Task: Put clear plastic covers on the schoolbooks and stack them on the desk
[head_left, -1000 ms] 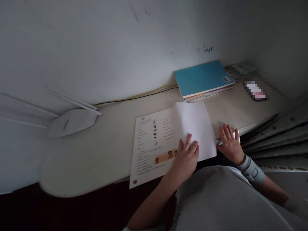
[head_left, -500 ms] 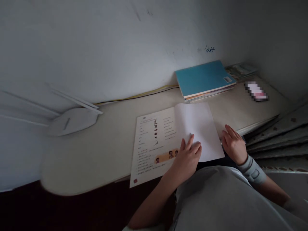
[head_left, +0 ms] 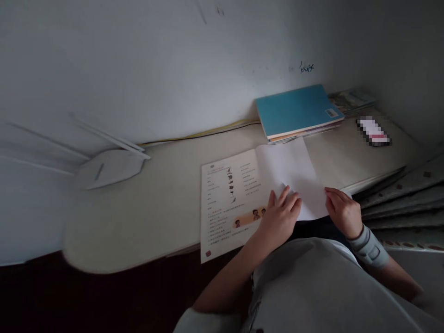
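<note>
An open booklet (head_left: 229,185) lies at the front edge of the desk, its left page printed with text and small pictures, its right page blank white. My left hand (head_left: 281,215) rests on the lower middle of the booklet with its fingers spread. At the blank page's right edge, my right hand (head_left: 343,210) has thumb and forefinger pinched together on the paper. A grey band is round the right wrist.
Behind the booklet is a stack of books with a blue cover (head_left: 294,111) on top. A phone (head_left: 373,131) lies at the right. A white object (head_left: 114,169) stands at the left, and cables (head_left: 204,132) run along the wall.
My right hand has closed its fingers on the edge of the blank page, which now curves a little. The booklet and my left hand have shifted slightly right and up in view.
</note>
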The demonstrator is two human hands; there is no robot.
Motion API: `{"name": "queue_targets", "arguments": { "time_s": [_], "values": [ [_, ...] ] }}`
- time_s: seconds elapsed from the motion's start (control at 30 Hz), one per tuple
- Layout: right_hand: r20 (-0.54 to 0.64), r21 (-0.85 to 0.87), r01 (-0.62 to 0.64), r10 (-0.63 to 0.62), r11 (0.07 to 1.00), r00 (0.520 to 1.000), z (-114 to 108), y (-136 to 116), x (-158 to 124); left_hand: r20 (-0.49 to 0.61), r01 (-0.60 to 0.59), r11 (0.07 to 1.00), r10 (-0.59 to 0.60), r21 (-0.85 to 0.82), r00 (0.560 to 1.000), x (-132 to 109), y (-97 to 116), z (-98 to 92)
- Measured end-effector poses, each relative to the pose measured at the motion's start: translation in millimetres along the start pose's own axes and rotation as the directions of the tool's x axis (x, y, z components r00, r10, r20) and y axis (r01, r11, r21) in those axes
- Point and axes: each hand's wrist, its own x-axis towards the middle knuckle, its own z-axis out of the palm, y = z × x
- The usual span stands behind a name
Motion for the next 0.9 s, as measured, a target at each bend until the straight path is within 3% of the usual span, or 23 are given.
{"name": "queue_targets", "arguments": {
  "time_s": [0.27,0.57,0.63,0.8,0.9],
  "values": [
    [0.236,-0.174,-0.041,0.082,0.984,0.968,-9,6,-6,-0.221,0.062,0.996,-0.047,0.059,0.974,2,11,26.3],
    [0.283,-0.14,-0.07,0.108,0.988,0.953,-12,11,-10,-0.406,0.165,0.981,-0.193,-0.101,0.893,5,16,29.4],
    [0.291,-0.135,-0.08,0.117,0.988,0.95,-12,11,-10,-0.432,0.161,0.985,-0.172,-0.062,0.885,6,23,27.2],
    [0.304,-0.09,-0.094,0.117,0.992,0.945,-13,12,-8,-0.4,-0.001,0.998,0.025,0.06,0.916,14,39,24.3],
    [0.296,-0.061,-0.104,0.117,0.993,0.948,-14,15,-6,-0.359,-0.006,0.997,0.032,0.073,0.933,18,40,24.4]
  ]
}}
